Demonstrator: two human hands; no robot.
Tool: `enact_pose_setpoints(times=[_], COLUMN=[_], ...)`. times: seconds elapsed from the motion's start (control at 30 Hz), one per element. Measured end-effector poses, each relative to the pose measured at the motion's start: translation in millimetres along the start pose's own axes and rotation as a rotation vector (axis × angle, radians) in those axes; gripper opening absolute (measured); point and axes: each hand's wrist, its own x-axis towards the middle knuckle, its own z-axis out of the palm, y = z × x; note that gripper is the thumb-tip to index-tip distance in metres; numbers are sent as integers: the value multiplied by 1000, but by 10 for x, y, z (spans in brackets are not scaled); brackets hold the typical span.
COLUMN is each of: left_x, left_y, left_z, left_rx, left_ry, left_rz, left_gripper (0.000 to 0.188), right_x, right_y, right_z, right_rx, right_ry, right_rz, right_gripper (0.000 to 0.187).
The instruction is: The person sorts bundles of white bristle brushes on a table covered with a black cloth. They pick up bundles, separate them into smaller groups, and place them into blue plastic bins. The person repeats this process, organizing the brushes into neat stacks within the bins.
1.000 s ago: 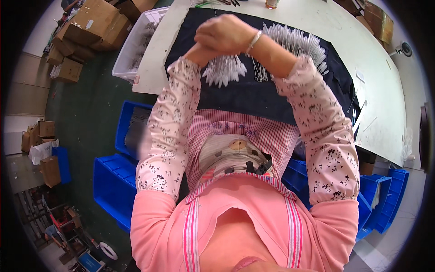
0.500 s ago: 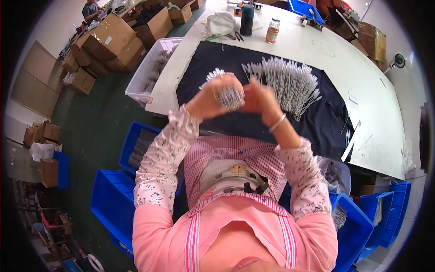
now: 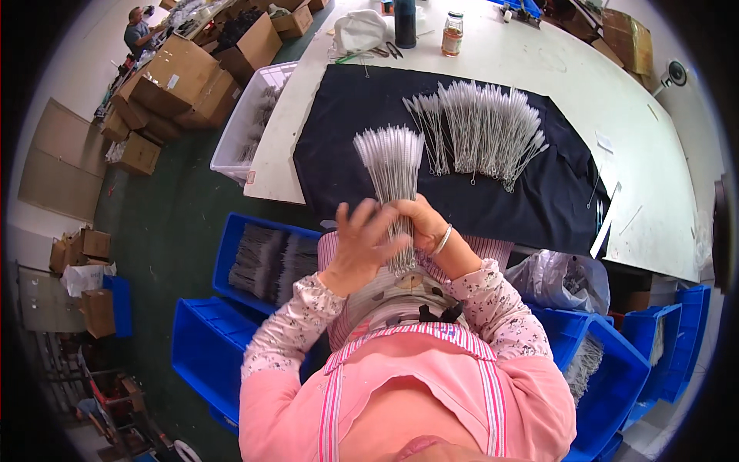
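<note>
An upright bundle of straw-cleaning brushes, white bristles up and looped wire handles down, stands in front of my body at the table's near edge. My right hand is closed round its wire handles from the right. Beside it on the left, my left hand has its fingers spread; they are somewhat blurred and lie against or just in front of the handles. Beyond the bundle, to the right, a wide spread of similar brushes lies on the dark cloth, bristles pointing away from me.
On the white table stand a dark bottle and a glass jar, near a white cloth bag and pliers. A white crate and blue bins flank me. Another person is far left.
The bundle has swung from pointing end-on toward me to upright, bristles up, and come lower and nearer. My left hand has loosened from round it; my right hand now grips its handles.
</note>
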Motion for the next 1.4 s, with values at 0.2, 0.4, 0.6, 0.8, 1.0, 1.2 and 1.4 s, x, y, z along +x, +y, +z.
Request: enact_pose_setpoints(times=[0.2,0.4,0.6,0.8,1.0,1.2,1.4], left_x=[-89,-46,-4,-170,-181,-234,-179], left_y=[132,140,220,128,216,163,106], left_z=[237,364,353,396,371,430,390], left_rx=[-1522,-1416,-1308,-1453,-1810,-1669,-1568], left_ry=[119,-106,20,40,198,224,297], left_rz=[-941,-1064,-1029,-1097,-1240,-1265,-1241], left_gripper=[91,43,32,33,51,37,26], right_x=[-32,-124,-80,38,21,123,138], right_y=[7,-31,78,113,-10,6,-116], right_z=[287,342,155,16,139,-131,-150], right_rx=[-136,-416,-299,-271,-1,-95,-87], right_ry=[40,-44,18,128,163,36,-70], right_rz=[-260,-346,-614,-574,-524,-363,-272], right_gripper=[26,39,41,28,16,22,30])
